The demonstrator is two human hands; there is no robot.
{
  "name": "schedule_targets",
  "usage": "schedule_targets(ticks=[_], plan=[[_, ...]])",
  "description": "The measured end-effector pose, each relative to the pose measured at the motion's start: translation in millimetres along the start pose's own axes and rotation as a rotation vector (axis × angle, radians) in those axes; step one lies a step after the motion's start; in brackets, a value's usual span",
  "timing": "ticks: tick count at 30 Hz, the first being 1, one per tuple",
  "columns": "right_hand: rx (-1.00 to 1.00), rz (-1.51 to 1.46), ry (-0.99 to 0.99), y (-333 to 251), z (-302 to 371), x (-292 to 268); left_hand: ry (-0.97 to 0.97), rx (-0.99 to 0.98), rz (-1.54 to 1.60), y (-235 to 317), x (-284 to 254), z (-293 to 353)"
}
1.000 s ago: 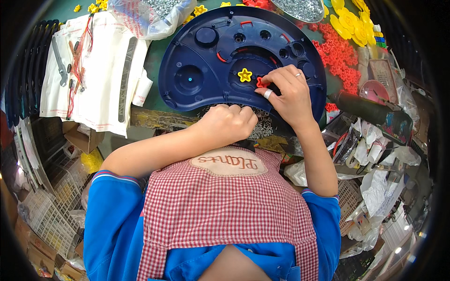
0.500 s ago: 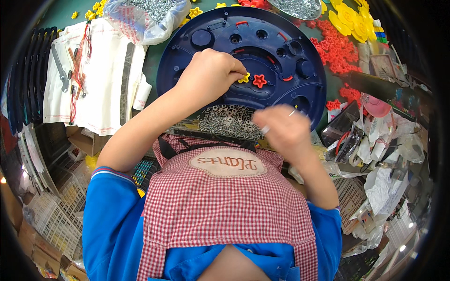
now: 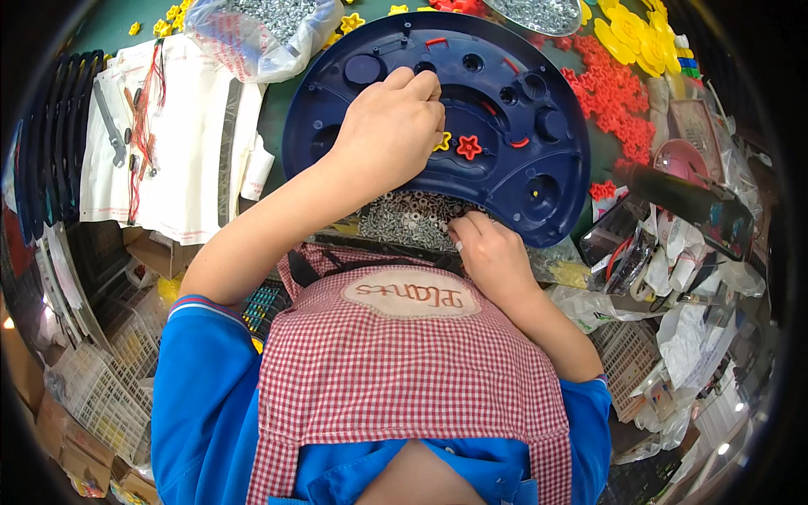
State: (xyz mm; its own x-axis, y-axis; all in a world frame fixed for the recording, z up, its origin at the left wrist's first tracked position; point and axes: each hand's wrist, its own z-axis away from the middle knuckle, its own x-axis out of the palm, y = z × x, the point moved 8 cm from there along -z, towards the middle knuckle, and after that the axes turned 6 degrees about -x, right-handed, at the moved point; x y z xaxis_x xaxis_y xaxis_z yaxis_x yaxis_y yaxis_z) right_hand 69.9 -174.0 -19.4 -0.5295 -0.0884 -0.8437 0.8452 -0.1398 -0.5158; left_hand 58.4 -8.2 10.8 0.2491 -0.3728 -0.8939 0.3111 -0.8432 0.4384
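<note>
A dark blue curved plastic panel (image 3: 404, 50) lies on the bench, its recesses and posts facing up. Over its middle is my left hand (image 3: 396, 126), fingers curled down and closed; whatever they pinch is hidden beneath the hand. A yellow star-shaped piece (image 3: 443, 143) peeks out beside those fingers, and a red star-shaped piece (image 3: 470, 147) sits just right of it. At the panel's near edge, my right hand (image 3: 492, 255) has its fingertips together among small metal screws (image 3: 404, 227) in a tray. I cannot make out what is between them.
A clear bag of screws (image 3: 265, 34) and white sheets with red wires (image 3: 181, 135) lie at left. A dish of screws (image 3: 543, 13), red star pieces (image 3: 610, 97) and yellow flower pieces (image 3: 635, 42) are at far right. Plastic bags and a dark tube (image 3: 690, 206) crowd the right side.
My right hand has moved down and left into the screws. My left hand has shifted slightly right and farther up over the panel, partly covering the yellow star piece.
</note>
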Motion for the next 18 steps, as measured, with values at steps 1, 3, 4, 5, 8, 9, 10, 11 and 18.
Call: schedule_targets(ticks=[1,3,4,5,8,9,10,11,18], plan=[[-0.004,-0.002,-0.018,0,0,1,0.008,0.001,-0.002,0,0,0],[0.013,-0.007,0.005,2,2,0,0.018,0.003,-0.005,2,0,-2],[0.021,-0.009,0.016,3,2,0,0.021,0.002,-0.007,3,0,-3],[0.033,0.003,0.02,3,3,-1,0.023,-0.003,-0.009,3,0,-3],[0.048,0.026,0.007,2,0,-1,0.014,-0.028,0.031,-4,0,-2],[0.039,0.024,-0.012,1,-2,-2,0.043,0.002,0.054,-3,-2,1],[0.025,0.023,-0.032,0,-3,-4,0.073,0.03,0.074,-1,-4,3],[0.034,0.02,-0.027,-1,-6,-4,0.099,0.048,0.073,-6,-9,7],[-0.033,-0.218,0.254,-13,4,-39,0.491,-0.445,-0.453,-144,-157,100]])
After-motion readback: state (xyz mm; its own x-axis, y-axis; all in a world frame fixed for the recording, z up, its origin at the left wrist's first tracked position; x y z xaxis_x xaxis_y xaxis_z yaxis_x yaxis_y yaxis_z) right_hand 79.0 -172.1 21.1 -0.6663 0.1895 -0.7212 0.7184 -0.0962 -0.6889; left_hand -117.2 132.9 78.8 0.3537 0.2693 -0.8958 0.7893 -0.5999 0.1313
